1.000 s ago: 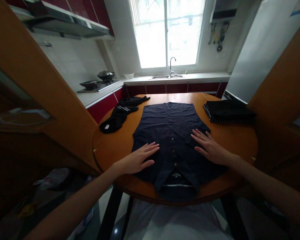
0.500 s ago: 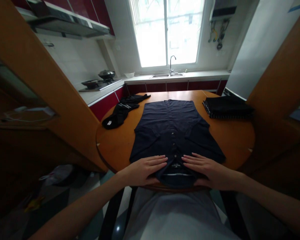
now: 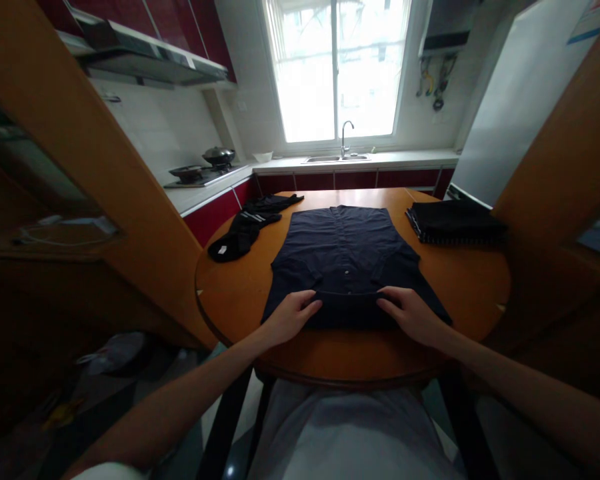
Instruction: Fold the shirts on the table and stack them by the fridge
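Note:
A dark navy button shirt lies spread on the round wooden table, its near end turned up and folded over away from me. My left hand grips the left end of that folded near edge, fingers curled round the cloth. My right hand grips the right end of the same fold. Both hands sit close to the table's near edge, about a shirt's width apart.
A crumpled black garment with white stripes lies at the table's far left. A folded black stack sits at the far right. Wooden panels rise on both sides. A kitchen counter with sink and stove runs behind.
My hands went from lying flat on the shirt's middle to the collar end at the table's edge, took hold of it, and folded it forward over the shirt.

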### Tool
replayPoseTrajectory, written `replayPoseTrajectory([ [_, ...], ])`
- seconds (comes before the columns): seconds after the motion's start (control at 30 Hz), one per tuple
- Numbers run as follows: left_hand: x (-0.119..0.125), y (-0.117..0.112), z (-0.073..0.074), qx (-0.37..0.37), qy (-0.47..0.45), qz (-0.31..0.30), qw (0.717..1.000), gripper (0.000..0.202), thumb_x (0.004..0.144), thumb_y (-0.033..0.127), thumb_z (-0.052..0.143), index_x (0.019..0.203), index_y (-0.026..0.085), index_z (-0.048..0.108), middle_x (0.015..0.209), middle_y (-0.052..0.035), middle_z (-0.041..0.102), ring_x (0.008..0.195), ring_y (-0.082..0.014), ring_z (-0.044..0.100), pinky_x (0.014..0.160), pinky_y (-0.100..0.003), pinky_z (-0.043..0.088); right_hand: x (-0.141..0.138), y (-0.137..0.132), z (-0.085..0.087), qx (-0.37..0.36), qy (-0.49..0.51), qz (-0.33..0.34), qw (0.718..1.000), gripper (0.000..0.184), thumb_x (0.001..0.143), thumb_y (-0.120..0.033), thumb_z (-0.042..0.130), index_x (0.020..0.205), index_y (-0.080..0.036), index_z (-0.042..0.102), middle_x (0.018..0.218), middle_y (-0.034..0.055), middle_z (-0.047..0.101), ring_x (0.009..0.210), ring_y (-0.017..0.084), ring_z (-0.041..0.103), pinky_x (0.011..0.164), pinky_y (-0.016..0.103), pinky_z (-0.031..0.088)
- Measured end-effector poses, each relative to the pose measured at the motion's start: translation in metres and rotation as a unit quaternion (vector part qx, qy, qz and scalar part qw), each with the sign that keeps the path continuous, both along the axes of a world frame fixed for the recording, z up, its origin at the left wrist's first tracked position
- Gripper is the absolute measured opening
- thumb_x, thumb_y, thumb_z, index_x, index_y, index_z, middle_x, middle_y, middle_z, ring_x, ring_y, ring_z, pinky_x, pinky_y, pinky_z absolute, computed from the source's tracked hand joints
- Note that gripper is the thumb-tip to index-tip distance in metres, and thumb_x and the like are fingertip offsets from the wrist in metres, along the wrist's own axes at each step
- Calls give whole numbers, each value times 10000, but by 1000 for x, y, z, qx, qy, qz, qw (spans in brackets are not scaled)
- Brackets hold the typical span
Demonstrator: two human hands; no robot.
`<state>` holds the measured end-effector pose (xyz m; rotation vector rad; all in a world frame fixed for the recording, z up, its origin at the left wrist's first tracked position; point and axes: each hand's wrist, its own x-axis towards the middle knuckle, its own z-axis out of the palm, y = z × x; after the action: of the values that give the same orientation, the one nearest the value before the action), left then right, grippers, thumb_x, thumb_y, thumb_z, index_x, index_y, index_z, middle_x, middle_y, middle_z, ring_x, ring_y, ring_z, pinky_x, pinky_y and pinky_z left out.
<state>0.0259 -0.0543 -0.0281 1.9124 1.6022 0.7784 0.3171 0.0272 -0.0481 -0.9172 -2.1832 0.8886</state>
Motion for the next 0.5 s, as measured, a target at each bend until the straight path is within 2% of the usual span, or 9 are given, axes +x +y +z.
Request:
replayPoseTrajectory([
  [0.1,-2,12,-4,-3,33,-6,999,332,976,412,501,791,162,617,697,25,566,653,-141,508,606,-248,369,-5,13,-9,6,-17,-22,1000,237,925,-364,552,932,-206,728,889,48,767,813,244,703,715,346,544],
  [0.17,-4,14,-7,0,67,-9,998,303,983,405,518,897,161,676,734,5,621,670,-162,566,628,-262,407,-6,17,-14,28,-44,-45,998,220,920,-373,578,979,-218,724,888,52,768,804,248,712,713,350,541],
  [0.27,-4,10,-7,50,150,11,987,303,992,395,546,1153,182,687,926,-49,694,807,-208,655,736,-301,488,-7,16,-19,79,-123,-100,984,236,915,-400,620,1083,-255,701,841,40,756,757,251,714,672,344,524],
  [0.33,1,3,-4,112,223,21,968,317,1012,355,517,1244,191,658,1097,-93,685,968,-242,662,863,-351,508,-7,13,-20,108,-173,-125,971,270,925,-413,621,1145,-266,676,831,40,748,748,258,715,649,344,512],
  [0.4,9,-3,-1,167,276,-14,947,351,1037,298,457,1340,194,599,1282,-116,635,1164,-261,609,1011,-398,468,-7,9,-20,134,-204,-135,960,294,946,-417,595,1188,-260,654,884,59,749,776,269,717,650,354,516],
  [0.5,25,-10,-1,195,305,-138,922,484,1048,295,435,1520,192,404,1547,-107,459,1439,-255,401,1196,-423,299,-8,1,-16,203,-216,-136,945,296,990,-394,511,1210,-253,650,1020,114,734,912,307,701,745,411,543],
])
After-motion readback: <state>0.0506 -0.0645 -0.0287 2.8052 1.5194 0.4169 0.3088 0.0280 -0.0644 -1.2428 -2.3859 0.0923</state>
